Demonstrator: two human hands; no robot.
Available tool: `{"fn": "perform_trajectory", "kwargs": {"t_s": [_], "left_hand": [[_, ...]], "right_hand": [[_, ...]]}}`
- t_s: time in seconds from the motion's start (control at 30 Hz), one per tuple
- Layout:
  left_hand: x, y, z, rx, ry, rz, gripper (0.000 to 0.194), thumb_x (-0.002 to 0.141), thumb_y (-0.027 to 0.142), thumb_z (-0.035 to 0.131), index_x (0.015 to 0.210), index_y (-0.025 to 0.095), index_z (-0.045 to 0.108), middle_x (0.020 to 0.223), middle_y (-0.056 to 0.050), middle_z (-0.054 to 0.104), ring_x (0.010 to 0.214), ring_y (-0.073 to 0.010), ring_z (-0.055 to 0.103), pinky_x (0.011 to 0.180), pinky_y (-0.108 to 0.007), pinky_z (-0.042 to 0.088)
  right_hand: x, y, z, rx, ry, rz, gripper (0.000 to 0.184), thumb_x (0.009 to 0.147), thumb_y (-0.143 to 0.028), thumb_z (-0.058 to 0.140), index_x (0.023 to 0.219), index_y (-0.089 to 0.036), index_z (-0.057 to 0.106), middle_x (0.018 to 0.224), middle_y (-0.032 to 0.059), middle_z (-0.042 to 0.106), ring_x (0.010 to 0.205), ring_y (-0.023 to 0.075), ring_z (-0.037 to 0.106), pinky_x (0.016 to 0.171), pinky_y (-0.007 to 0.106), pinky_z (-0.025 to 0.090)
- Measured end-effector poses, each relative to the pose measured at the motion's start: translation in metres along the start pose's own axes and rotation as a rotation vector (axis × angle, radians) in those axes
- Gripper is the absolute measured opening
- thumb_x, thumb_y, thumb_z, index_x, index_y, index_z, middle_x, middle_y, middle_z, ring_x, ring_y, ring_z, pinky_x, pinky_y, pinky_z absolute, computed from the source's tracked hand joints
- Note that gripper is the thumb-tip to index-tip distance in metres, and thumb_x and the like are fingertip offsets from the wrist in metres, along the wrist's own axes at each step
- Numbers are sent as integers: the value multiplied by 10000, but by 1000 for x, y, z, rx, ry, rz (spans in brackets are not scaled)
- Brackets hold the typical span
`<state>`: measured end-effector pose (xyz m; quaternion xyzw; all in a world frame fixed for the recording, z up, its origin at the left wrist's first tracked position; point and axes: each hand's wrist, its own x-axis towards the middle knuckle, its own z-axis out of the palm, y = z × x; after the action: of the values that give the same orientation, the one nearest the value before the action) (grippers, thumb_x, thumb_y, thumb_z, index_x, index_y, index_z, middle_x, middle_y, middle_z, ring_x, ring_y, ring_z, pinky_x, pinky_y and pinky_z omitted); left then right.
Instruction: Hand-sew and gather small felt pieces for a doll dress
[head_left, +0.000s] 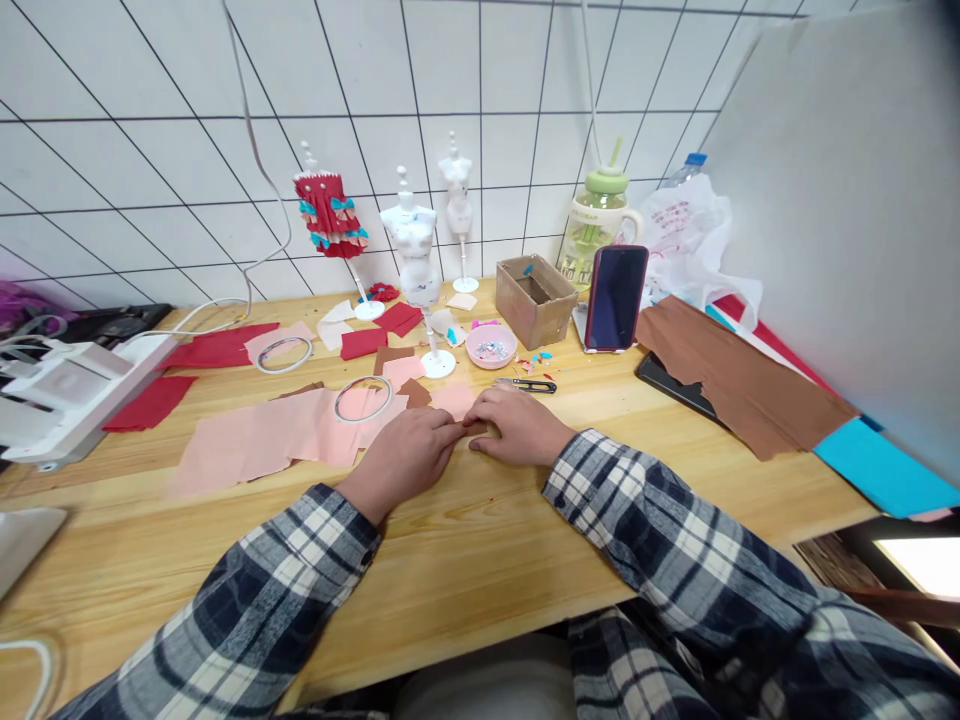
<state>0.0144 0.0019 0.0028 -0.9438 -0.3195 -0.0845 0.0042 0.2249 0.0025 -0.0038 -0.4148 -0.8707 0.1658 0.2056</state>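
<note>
Above the middle of the wooden table, my left hand (pixel 409 455) and my right hand (pixel 519 425) meet at the fingertips. Both are closed on a small piece of brown fabric (pixel 475 429), mostly covered by the fingers. A pale pink fabric square (pixel 453 400) lies just beyond them. Behind my right hand rest small thread snips (pixel 529 385) with black handles. Left of my left hand, a long pink fabric strip (pixel 247 440) is spread out, with a thin embroidery-style hoop (pixel 363 400) on it.
Three small dress forms stand at the back: one in a red ruffled dress (pixel 330 215), two white ones (pixel 417 250) (pixel 457 195). Nearby are a pink bowl (pixel 491 362), a cardboard box (pixel 551 322), a phone (pixel 616 298) and a green-lidded jug (pixel 598 225). Brown fabric (pixel 742 375) lies right, a white sewing machine (pixel 82 390) left.
</note>
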Motion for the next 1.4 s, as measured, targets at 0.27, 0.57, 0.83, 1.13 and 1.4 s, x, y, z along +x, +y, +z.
{"fn": "perform_trajectory", "kwargs": {"t_s": [0.27, 0.57, 0.83, 1.13, 1.4], "left_hand": [[-1, 0, -2, 33, -15, -30, 287, 946, 229, 438, 1131, 193, 654, 911, -72, 719, 827, -226, 658, 713, -352, 485], [-1, 2, -3, -133, 53, -103, 258, 900, 338, 530, 1078, 203, 658, 934, -65, 707, 854, -223, 647, 719, -340, 480], [1, 2, 2, -168, 40, -179, 264, 929, 282, 449, 1026, 207, 683, 901, -61, 735, 810, -218, 662, 702, -333, 480], [0, 0, -2, -339, 78, -341, 247, 880, 320, 509, 934, 218, 727, 879, -27, 752, 788, -186, 675, 700, -289, 499], [0, -1, 2, -410, 111, -392, 239, 860, 328, 538, 979, 201, 702, 869, -36, 742, 770, -186, 672, 680, -288, 500]], "right_hand": [[0, 5, 4, -15, -26, -6, 224, 815, -256, 682, 1027, -183, 692, 993, 71, 639, 992, 207, 534, 885, 331, 384], [1, 4, 5, -16, 19, -12, 160, 862, -150, 568, 961, -177, 691, 932, 64, 681, 902, 181, 569, 832, 300, 387], [2, 6, 5, 11, 0, 23, 168, 845, -156, 576, 942, -170, 713, 869, 55, 685, 827, 166, 575, 744, 270, 384], [2, 6, 3, 57, -1, 41, 144, 840, -178, 610, 942, -177, 712, 849, 44, 676, 794, 152, 566, 716, 259, 377], [3, 8, 7, 145, 1, 210, 139, 840, -222, 613, 926, -206, 721, 829, 13, 706, 749, 137, 592, 665, 247, 386]]}}
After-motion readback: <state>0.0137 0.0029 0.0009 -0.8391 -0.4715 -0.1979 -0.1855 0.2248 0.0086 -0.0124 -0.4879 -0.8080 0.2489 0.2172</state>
